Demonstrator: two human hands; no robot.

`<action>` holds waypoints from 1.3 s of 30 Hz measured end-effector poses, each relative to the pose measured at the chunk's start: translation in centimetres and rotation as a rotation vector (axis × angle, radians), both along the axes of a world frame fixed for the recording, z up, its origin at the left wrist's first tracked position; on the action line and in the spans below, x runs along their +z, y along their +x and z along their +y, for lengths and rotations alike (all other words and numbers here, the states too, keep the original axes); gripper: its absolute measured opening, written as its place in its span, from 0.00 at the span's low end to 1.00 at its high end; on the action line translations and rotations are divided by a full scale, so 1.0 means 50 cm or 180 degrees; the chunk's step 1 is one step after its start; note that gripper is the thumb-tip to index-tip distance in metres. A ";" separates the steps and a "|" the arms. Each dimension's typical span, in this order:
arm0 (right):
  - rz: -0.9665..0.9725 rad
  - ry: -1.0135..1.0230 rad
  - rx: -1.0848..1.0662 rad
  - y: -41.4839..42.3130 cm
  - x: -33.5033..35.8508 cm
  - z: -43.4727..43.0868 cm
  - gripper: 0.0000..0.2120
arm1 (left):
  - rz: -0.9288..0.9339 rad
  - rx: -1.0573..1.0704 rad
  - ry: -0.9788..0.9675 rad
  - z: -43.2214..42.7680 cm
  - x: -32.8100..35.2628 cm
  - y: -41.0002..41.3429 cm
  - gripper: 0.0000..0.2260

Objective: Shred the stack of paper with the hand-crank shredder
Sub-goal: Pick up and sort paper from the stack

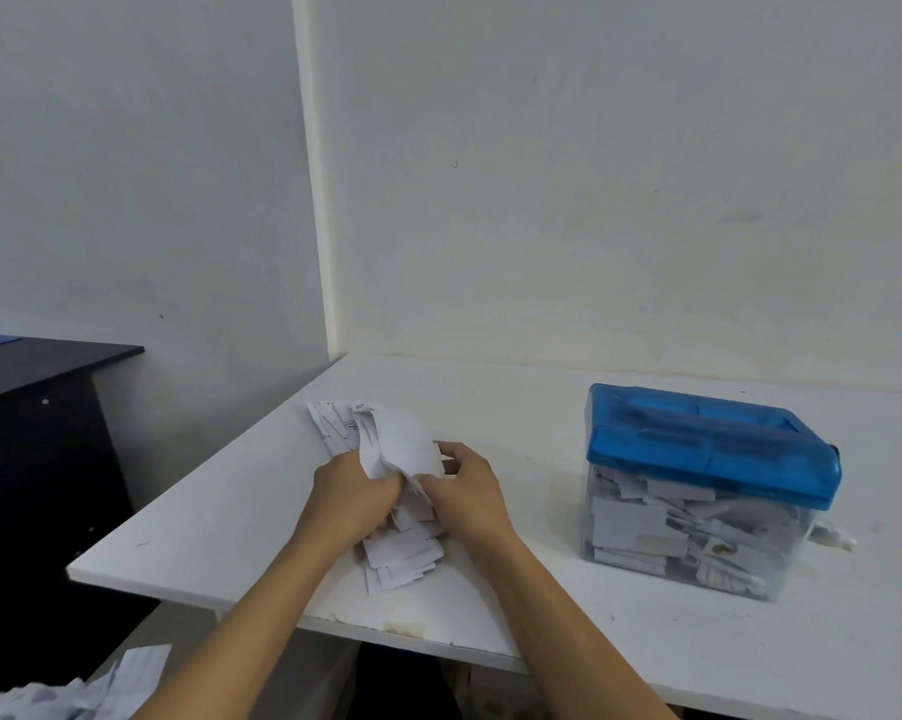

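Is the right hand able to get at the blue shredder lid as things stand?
Probably yes: only bare table lies between the right hand and the shredder lid, though that hand grips paper it must release first.

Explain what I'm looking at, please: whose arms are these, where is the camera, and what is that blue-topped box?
There is no robot here: these are a person's two bare arms, filmed by one wide-angle camera worn on their head, looking forward and down. The left hand and right hand meet over a white table, their fingers curled round crumpled paper, above a loose pile of paper pieces. To the right, apart from the hands, stands the blue-topped shredder, its clear bin already holding many cut strips. Its crank cannot be made out clearly. A dark desk stands at the left; more paper scraps lie in the bottom-left corner.
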State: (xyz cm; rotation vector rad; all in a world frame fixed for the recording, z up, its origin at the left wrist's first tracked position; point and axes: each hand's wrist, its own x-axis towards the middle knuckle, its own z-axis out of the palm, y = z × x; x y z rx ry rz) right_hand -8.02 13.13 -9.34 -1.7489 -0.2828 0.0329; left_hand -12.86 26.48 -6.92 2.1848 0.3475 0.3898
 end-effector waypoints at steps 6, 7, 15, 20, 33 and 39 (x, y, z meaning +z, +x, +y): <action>-0.0011 0.0047 -0.0108 0.005 0.000 -0.002 0.23 | -0.0012 -0.0067 -0.0065 0.003 -0.003 -0.003 0.14; -0.0009 0.0081 -0.0126 0.006 -0.001 -0.004 0.22 | 0.0079 -0.0107 -0.0228 0.005 -0.004 -0.003 0.12; 0.1199 0.1573 -0.0064 0.019 0.030 -0.023 0.16 | 0.0575 0.0051 -0.0791 0.038 -0.004 -0.010 0.07; 0.1846 0.2547 0.0370 0.061 0.133 -0.041 0.13 | 0.0553 -0.0054 -0.0601 0.035 0.003 -0.019 0.30; 0.1741 0.1951 0.0539 0.040 0.237 -0.043 0.12 | 0.0547 -0.0584 0.1292 0.015 0.057 0.032 0.18; 0.1473 0.0790 0.0763 0.015 0.227 -0.071 0.10 | -0.0035 -0.0626 -0.2755 -0.021 0.106 0.101 0.26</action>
